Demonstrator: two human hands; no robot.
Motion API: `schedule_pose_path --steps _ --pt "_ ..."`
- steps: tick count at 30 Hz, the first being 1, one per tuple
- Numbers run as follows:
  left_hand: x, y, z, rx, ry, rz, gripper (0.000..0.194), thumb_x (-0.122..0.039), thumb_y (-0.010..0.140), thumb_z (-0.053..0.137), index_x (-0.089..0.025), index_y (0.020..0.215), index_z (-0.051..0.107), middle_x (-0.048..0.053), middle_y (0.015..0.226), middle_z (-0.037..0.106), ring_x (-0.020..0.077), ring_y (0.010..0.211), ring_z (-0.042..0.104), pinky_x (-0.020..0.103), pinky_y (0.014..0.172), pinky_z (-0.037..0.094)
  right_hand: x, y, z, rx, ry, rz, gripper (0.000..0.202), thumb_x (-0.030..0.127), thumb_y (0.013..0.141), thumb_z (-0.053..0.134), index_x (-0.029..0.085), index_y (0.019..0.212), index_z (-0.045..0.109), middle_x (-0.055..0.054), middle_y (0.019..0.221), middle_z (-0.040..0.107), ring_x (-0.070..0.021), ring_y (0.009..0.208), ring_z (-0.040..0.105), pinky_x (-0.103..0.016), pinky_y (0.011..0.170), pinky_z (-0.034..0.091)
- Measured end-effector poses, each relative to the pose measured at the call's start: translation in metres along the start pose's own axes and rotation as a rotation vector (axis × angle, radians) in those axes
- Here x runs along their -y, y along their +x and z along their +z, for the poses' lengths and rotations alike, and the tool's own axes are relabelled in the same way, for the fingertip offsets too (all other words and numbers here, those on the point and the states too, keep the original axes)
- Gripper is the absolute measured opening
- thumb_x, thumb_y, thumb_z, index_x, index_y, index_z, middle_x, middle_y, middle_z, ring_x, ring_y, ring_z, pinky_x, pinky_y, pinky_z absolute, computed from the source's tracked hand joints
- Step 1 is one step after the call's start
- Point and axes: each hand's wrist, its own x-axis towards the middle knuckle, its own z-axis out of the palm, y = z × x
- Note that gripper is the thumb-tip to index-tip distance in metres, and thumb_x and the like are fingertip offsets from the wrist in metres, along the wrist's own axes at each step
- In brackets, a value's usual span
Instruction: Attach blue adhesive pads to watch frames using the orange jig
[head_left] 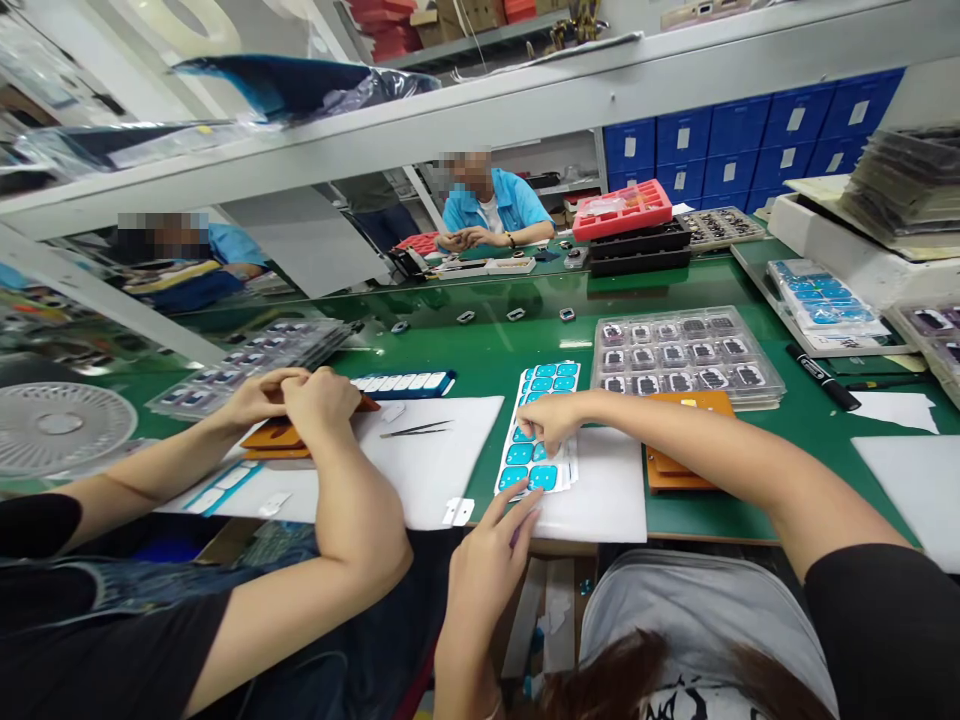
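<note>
The sheet of blue stickers (517, 454) lies on the green desk (487, 348), partly over a white mat (611, 490); the left hand (487, 565) touches its lower edge, grip apart; the right hand (553, 420) bends over it, its grip half hidden, so I cannot tell its state.

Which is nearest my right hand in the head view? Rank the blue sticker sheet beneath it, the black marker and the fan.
1. Blue sticker sheet, directly under the right hand.
2. Black marker, to the right.
3. Fan, at the far left.
</note>
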Motion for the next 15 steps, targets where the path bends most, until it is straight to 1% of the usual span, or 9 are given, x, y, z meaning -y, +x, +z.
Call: schedule_pose_path --steps 3,5,7,9,11,13,15 --pt "0.008 0.011 -0.007 -0.017 0.09 0.08 0.034 -0.029 0.097 0.046 -0.028 0.126 0.063 0.003 0.124 0.067 0.0189 0.078 0.072 0.025 0.05 0.051 -0.004 -0.046 -0.007 -0.122 0.124 -0.096 0.039 0.008 0.067 0.072 0.022 0.087 0.042 0.006 0.08 0.053 -0.0115 0.077 0.055 -0.021 0.065 0.043" --pt "0.013 0.019 -0.011 -0.022 0.127 0.137 0.035 -0.03 0.098 0.045 -0.028 0.128 0.062 0.003 0.126 0.066 0.0195 0.078 0.071 0.026 0.051 0.051 -0.009 -0.087 -0.01 -0.236 0.251 -0.178 0.039 0.003 0.066 0.068 0.022 0.087 0.042 0.006 0.082 0.053 -0.0106 0.076 0.055 -0.021 0.065 0.044" --pt "0.017 0.028 -0.013 -0.02 0.113 0.197 0.033 -0.03 0.098 0.043 -0.027 0.123 0.064 0.004 0.124 0.067 0.0208 0.084 0.072 0.026 0.057 0.053 -0.019 -0.129 -0.009 -0.34 0.305 -0.201 0.032 0.003 0.068 0.064 0.021 0.086 0.044 0.004 0.082 0.056 -0.0104 0.072 0.055 -0.022 0.063 0.044" --pt "0.02 0.036 -0.012 -0.011 0.064 0.252 0.032 -0.032 0.098 0.042 -0.027 0.116 0.068 0.005 0.12 0.069 0.0224 0.092 0.071 0.027 0.065 0.055 -0.031 -0.166 -0.003 -0.422 0.244 -0.166 0.018 0.007 0.073 0.058 0.021 0.082 0.05 0.003 0.078 0.059 -0.011 0.068 0.056 -0.023 0.062 0.045" --pt "0.023 0.045 -0.008 -0.012 0.02 0.271 0.032 -0.035 0.097 0.042 -0.026 0.109 0.071 0.007 0.114 0.072 0.0238 0.093 0.071 0.029 0.069 0.057 -0.044 -0.193 0.005 -0.52 0.116 -0.146 0.009 0.012 0.078 0.054 0.02 0.08 0.056 0.001 0.077 0.064 -0.0131 0.069 0.06 -0.026 0.065 0.046" --pt "0.025 0.052 -0.005 -0.016 0.001 0.246 0.034 -0.038 0.096 0.041 -0.026 0.104 0.073 0.007 0.111 0.072 0.0244 0.091 0.072 0.03 0.068 0.057 -0.057 -0.211 0.016 -0.627 -0.022 -0.158 0.012 0.014 0.082 0.052 0.021 0.082 0.061 -0.002 0.082 0.069 -0.0161 0.075 0.063 -0.031 0.072 0.049" --pt "0.024 0.058 -0.003 -0.016 0.0 0.212 0.036 -0.038 0.095 0.04 -0.027 0.102 0.073 0.007 0.11 0.072 0.0233 0.085 0.071 0.028 0.062 0.055 -0.067 -0.22 0.027 -0.713 -0.135 -0.181 0.018 0.014 0.087 0.048 0.022 0.086 0.064 -0.005 0.086 0.071 -0.0186 0.081 0.063 -0.035 0.076 0.05"
